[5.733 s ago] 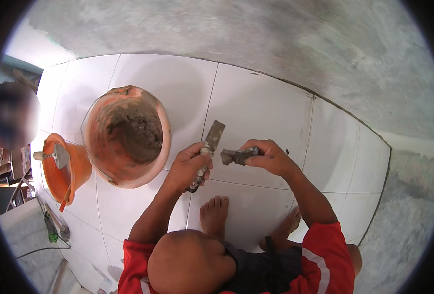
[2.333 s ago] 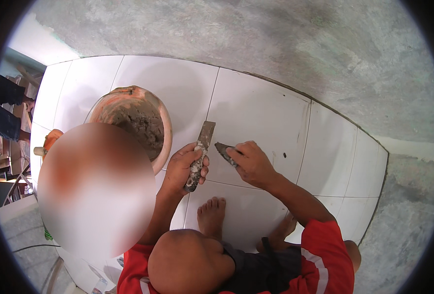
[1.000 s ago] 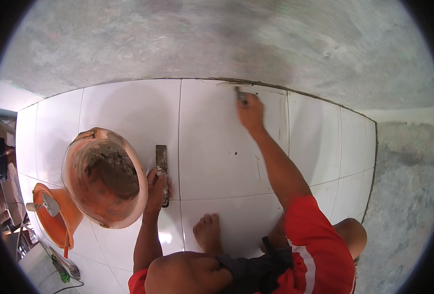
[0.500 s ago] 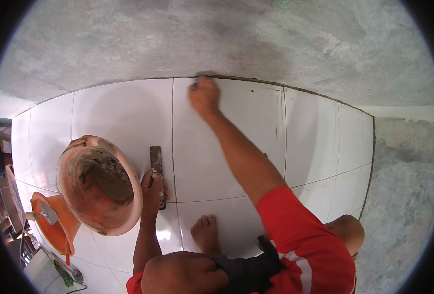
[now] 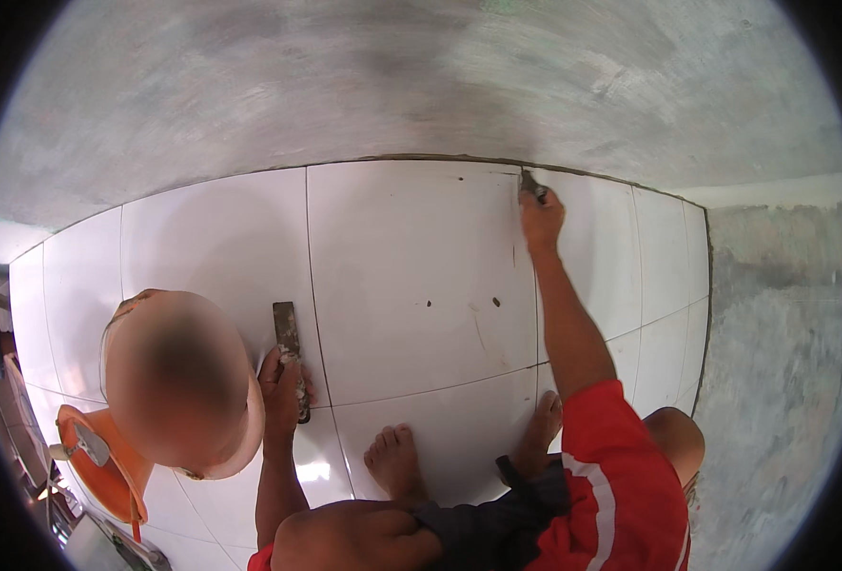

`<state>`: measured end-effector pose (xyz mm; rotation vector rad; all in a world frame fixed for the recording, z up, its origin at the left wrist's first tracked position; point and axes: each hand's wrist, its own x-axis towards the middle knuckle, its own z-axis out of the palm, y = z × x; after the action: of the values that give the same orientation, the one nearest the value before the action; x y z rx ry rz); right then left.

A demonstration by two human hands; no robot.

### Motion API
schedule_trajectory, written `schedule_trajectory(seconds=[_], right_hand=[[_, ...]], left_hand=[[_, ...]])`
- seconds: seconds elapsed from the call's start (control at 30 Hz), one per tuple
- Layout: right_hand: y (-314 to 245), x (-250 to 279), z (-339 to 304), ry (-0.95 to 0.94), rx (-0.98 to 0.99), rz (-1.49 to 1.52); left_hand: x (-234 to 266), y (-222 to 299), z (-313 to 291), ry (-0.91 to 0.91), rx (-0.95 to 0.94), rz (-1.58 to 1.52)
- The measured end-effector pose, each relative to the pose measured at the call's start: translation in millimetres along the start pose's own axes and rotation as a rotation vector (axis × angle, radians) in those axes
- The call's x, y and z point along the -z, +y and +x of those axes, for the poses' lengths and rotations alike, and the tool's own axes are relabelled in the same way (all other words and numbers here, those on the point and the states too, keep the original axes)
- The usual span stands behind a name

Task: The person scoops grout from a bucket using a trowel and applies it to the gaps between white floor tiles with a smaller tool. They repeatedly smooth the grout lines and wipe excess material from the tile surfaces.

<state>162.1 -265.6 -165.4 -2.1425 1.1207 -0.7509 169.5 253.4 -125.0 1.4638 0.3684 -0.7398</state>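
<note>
building site: fresh floor tiles (image 5: pixel 411 276), bare screed (image 5: pixel 421 86)

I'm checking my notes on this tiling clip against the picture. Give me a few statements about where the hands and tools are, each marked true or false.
1. The right hand reaches to the far edge of the white tiles, at a joint between two tiles. True.
2. The left hand is lifted clear of the floor and holds nothing. False: it rests on the tiles with a flat scraper under its fingers.
3. The right hand holds a small dark tool at the joint. True.
4. The person wears shoes. False: a bare foot rests on the tiles.
5. An orange bucket stands to the person's right. False: it is on the left.
</note>
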Motion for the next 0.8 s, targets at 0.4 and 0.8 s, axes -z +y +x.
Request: schedule_trajectory(seconds=[0.4, 0.8], right_hand=[[-143, -151, -107, -0.165, 0.445, -0.143], [-195, -70, -179, -1.109, -0.147, 0.668]], left_hand=[[2, -7, 0, 0.06, -0.04, 0.016], [-17, 20, -21, -0.006, 0.068, -0.083]])
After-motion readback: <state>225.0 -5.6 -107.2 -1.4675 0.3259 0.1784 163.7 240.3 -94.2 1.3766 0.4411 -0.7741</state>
